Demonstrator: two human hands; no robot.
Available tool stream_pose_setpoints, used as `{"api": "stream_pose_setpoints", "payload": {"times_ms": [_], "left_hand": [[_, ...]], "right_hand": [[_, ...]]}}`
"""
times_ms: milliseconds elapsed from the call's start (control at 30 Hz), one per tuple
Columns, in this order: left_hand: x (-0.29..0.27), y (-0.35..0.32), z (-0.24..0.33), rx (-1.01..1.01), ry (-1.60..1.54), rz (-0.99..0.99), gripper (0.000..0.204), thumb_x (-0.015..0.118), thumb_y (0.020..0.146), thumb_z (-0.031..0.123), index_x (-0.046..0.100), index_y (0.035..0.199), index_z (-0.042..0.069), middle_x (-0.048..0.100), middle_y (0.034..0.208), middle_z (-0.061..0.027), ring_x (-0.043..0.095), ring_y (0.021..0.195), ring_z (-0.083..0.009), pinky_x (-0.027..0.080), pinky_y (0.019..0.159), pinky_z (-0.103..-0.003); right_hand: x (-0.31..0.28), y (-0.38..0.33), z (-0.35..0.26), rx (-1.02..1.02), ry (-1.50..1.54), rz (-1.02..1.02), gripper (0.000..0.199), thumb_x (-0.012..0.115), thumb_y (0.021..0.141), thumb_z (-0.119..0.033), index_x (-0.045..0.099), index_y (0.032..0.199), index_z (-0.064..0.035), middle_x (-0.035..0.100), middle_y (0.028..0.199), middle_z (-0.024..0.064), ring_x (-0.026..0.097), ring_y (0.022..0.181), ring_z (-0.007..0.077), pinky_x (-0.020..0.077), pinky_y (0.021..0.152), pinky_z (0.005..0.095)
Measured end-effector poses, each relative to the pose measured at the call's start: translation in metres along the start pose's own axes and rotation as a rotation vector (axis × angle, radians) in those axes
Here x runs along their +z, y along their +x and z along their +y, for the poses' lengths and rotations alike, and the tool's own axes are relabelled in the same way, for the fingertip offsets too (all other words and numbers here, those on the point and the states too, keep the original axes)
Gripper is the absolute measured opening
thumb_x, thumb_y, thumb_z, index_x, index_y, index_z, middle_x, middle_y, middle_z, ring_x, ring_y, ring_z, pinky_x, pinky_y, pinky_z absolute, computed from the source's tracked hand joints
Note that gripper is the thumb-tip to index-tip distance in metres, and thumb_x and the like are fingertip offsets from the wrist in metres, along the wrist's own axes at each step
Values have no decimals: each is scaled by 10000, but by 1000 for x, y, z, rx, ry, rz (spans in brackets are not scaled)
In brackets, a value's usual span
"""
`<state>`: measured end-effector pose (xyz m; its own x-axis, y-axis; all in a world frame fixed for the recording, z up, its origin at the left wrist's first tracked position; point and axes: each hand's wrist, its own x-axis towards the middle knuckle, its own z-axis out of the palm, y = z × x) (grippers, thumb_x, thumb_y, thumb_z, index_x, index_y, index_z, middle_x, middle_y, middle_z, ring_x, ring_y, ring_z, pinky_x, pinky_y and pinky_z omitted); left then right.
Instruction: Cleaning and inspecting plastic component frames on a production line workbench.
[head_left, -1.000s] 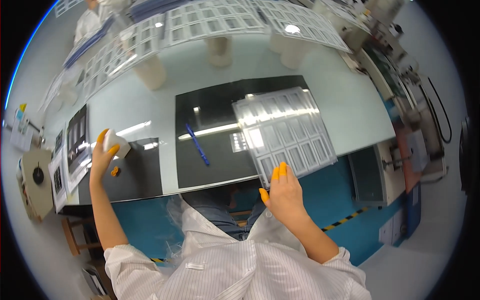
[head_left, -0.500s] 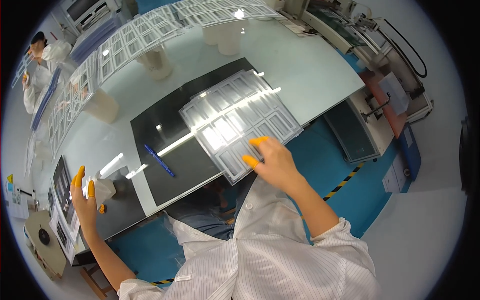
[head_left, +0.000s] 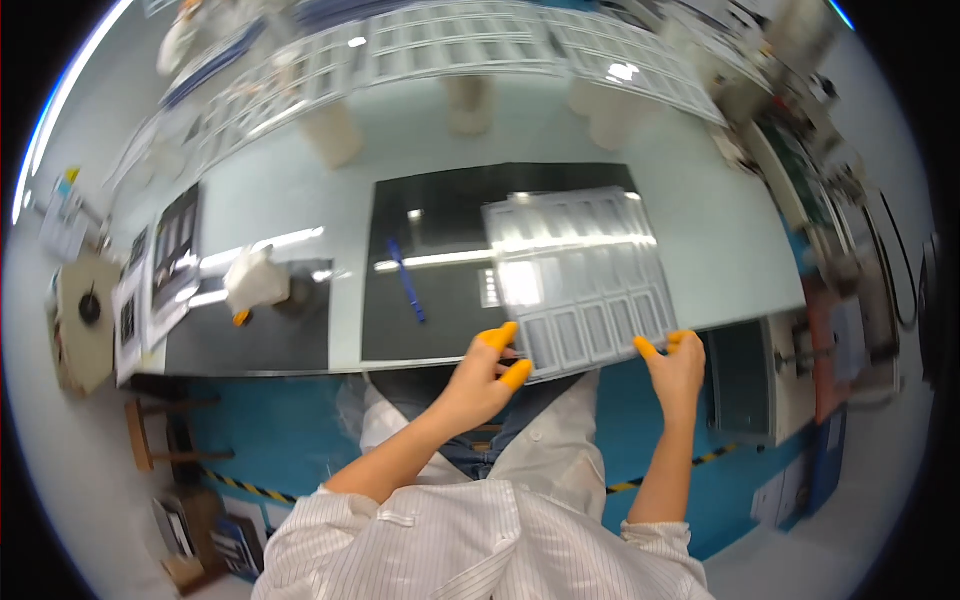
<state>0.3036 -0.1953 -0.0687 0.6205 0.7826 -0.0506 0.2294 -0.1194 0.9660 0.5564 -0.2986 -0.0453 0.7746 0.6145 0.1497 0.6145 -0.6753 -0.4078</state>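
clear tray (head_left: 588, 285) between left hand (head_left: 480, 383) and right hand (head_left: 679, 372) at near corners, grips unclear

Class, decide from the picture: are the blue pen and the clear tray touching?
Apart. The head view shows a strip of dark mat between the blue pen and the clear tray.

Right of the clear plastic tray with rectangular pockets (head_left: 585, 300), the pale, glossy worktop (head_left: 718, 235) offers a wide open lane. Beyond the tray, a bare band gives passage as far as the white cylindrical supports (head_left: 470, 105), obstacles below a raised row of clear gridded trays (head_left: 460, 45). Left of the tray, a slim blue pen (head_left: 405, 281) interrupts the way; farther left stands a blurred white bundle (head_left: 256, 279), perhaps crumpled tissue. The left hand (head_left: 478, 385) and right hand (head_left: 678, 372) occupy the tray's near corners.
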Motion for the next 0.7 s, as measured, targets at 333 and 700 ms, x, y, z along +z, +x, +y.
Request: {"api": "stream_pose_setpoints", "payload": {"times_ms": [333,700], "left_hand": [[-4,-15,11,28,123,87,582,553,862,216,309,1314,-58,478,1177,-277,521,923,-335,417,807,-335],[-33,-2,9,-146,-618,229,511,562,855,77,338,1293,-62,507,1173,-173,539,1054,-215,387,921,-260]], "right_hand": [[10,-35,20,166,308,-97,318,719,755,-222,515,845,4,490,691,42,457,606,136,391,552,277],[3,-55,19,328,1133,-305,155,554,866,-133,525,947,-4,550,782,58,551,699,143,470,633,249]]}}
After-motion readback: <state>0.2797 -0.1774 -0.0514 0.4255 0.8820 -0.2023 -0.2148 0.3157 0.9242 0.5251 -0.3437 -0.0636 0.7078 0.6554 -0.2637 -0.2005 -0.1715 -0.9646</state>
